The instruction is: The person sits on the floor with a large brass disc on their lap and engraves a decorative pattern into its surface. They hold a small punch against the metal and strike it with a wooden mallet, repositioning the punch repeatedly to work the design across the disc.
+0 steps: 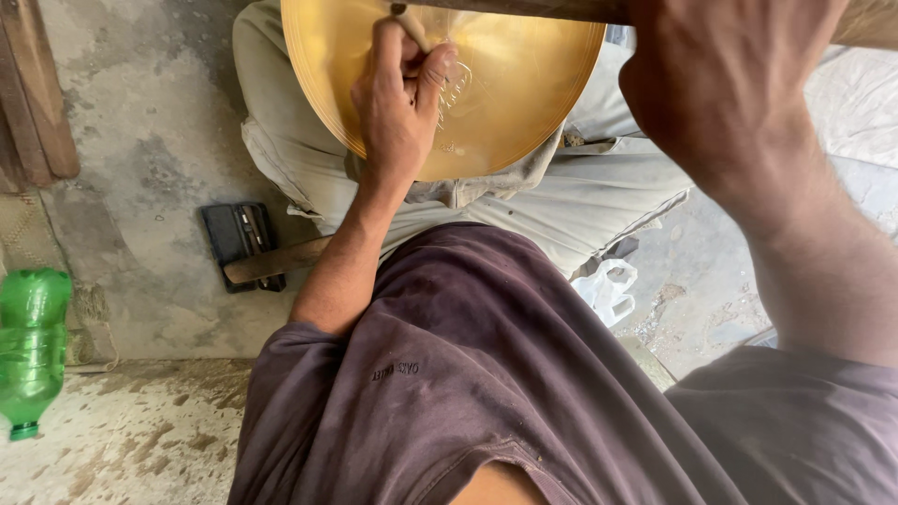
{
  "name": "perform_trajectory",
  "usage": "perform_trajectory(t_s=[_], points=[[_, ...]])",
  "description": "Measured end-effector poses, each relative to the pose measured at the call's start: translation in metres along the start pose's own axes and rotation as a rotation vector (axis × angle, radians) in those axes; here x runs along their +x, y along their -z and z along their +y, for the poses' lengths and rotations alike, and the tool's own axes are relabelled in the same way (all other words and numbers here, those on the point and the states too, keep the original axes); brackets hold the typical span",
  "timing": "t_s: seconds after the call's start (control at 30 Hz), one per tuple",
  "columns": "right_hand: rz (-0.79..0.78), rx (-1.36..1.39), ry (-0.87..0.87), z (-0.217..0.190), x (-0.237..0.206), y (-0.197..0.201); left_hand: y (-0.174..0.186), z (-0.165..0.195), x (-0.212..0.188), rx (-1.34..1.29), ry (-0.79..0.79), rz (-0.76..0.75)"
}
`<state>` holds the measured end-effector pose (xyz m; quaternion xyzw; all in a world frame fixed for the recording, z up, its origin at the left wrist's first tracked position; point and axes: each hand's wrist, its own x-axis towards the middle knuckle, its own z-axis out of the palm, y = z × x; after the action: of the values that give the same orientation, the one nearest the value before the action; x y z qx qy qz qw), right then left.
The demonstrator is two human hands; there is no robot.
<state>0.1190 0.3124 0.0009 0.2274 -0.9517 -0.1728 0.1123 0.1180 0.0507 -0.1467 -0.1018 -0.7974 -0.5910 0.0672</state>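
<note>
L hand (pixel 398 108) pinches thin punch tool (pixel 410 26) on brass disc (pixel 505 103), R hand (pixel 716 79) clamped on wooden handle (pixel 561 9) just above; judge: keep tool upright, disc braced on lap.

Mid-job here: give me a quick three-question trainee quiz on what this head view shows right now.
1. True or false: the left hand pinches a thin tool against the brass disc.
2. Which thing lies at the left edge of the floor? A) green plastic bottle B) red bucket C) metal pan
3. Fill in: the right hand grips a ____ handle along the top of the picture.

Key
1. True: the fingers close round the tool, its tip on the disc.
2. A.
3. Wooden. Its head is out of view.
</note>
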Motion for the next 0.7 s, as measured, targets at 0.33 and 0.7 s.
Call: perform_trajectory(t_s=[0.33, 0.7], points=[[0.020, 0.372, -0.389, -0.031, -0.085, -0.034, 0.014, 0.005, 0.048, 0.124, -0.280, -0.457], [0.054, 1.234, -1.069, -0.089, -0.135, -0.039, 0.009, 0.022, 0.087, 0.259, -0.449, -0.811]])
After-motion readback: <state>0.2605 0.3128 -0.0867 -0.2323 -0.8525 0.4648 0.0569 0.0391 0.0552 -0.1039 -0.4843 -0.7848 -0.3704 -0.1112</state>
